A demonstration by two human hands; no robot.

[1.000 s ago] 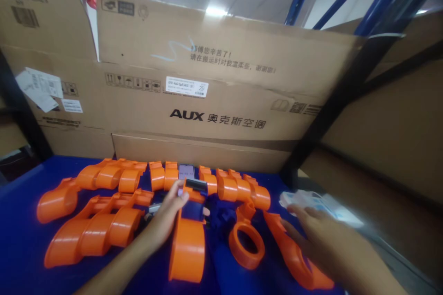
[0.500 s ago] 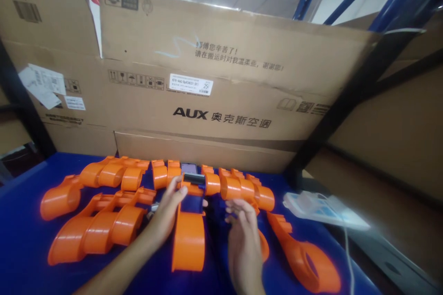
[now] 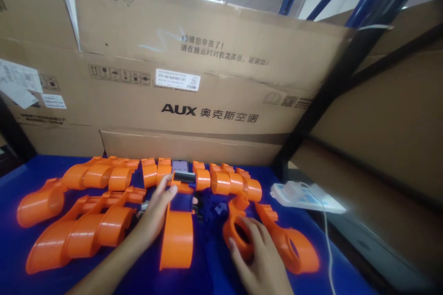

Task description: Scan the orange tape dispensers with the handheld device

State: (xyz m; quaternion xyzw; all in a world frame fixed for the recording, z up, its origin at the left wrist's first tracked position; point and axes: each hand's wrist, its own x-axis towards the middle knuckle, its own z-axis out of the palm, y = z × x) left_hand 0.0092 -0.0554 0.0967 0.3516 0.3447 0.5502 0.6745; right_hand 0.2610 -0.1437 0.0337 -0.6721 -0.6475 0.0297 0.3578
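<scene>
My left hand (image 3: 161, 203) is closed around the upper part of an orange tape dispenser (image 3: 177, 239), which stands upright with its wide ring toward me. A black toothed roller (image 3: 184, 177) and a dark blue piece (image 3: 182, 203) sit at its top end. On the right, my right hand (image 3: 261, 249) has its thumb and fingers around the ring of a second orange dispenser (image 3: 238, 226) near the blue table surface. Between the hands lies a pile of small dark blue parts (image 3: 216, 209), partly blurred.
Several orange dispensers (image 3: 83, 235) lie in overlapping rows at left, with more (image 3: 221, 182) along the back. One dispenser (image 3: 297, 249) rests at far right. A phone (image 3: 180, 166) stands at the back before a large cardboard box (image 3: 194, 143). A white power strip (image 3: 308, 198) trails a cable at right.
My right hand has gone from above the blue parts to the orange dispenser at its right and taken hold of its ring. My left hand keeps its dispenser. The view has shifted slightly.
</scene>
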